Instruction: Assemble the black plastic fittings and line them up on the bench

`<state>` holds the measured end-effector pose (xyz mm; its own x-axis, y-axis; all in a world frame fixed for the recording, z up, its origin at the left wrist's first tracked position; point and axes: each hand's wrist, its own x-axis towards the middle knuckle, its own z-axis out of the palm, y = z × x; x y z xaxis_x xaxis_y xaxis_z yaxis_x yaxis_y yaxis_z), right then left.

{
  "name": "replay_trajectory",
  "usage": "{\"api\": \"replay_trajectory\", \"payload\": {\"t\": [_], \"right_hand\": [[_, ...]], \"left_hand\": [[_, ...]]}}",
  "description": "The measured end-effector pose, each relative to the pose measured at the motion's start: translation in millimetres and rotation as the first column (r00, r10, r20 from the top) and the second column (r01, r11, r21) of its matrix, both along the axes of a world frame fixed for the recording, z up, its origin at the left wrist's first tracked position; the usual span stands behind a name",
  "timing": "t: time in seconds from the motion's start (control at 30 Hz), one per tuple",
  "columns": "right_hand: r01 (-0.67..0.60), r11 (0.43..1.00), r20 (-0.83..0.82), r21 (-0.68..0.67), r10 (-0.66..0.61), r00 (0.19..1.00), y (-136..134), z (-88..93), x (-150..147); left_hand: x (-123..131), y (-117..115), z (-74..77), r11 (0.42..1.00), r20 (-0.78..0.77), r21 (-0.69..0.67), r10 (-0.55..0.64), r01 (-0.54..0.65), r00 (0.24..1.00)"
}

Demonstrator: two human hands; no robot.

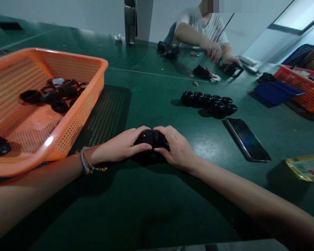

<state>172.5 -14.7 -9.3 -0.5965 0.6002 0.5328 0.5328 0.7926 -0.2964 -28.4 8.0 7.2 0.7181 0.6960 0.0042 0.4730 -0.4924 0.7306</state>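
Between the left hand and the right hand, at the middle of the desk: a small black piece; I cannot tell whether it touches the desk.
Left hand: thumb and fingers curled partway closed, gripping the black piece's left side; bracelets at the wrist.
Right hand: curled likewise, gripping the other side.
Orange basket: left of the hands, loose black parts inside.
Black cylinders: clustered close together beyond the right hand.
Phone: lying flat, right of the cylinders and nearer.
Yellow-edged box: near the phone, at the right.
Far side: another person's hands, one at a dark object.
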Motion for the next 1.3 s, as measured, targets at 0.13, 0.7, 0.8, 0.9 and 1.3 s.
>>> {"api": "replay_trajectory", "payload": {"t": [0.13,0.7,0.8,0.9,1.3], "right_hand": [[0.007,1.0,-0.008,-0.016,-0.007,1.0,-2.1,-0.5,-0.5],[0.037,0.996,0.002,-0.086,-0.037,0.999,-6.4,-3.0,-1.0],[0.046,0.992,0.004,-0.114,-0.045,0.999,-6.7,-3.5,-0.5],[0.05,0.989,-0.002,-0.142,-0.05,0.999,-7.7,-3.3,-1.1],[0.095,0.978,-0.134,-0.184,-0.121,0.984,-4.9,0.3,-7.5]], "left_hand": [[0.9,-1.3,-0.8,1.0,-0.036,0.02,0.009,-0.008,0.999],[1.1,-3.0,-2.6,0.997,-0.08,0.081,0.007,0.0,0.997],[1.6,-2.8,-2.8,0.996,-0.092,0.088,0.011,-0.003,0.996],[1.7,-2.3,-3.8,0.994,-0.093,0.106,0.015,-0.005,0.996],[1.3,-3.2,-1.0,0.996,-0.044,0.09,0.02,-0.016,0.999]]}}
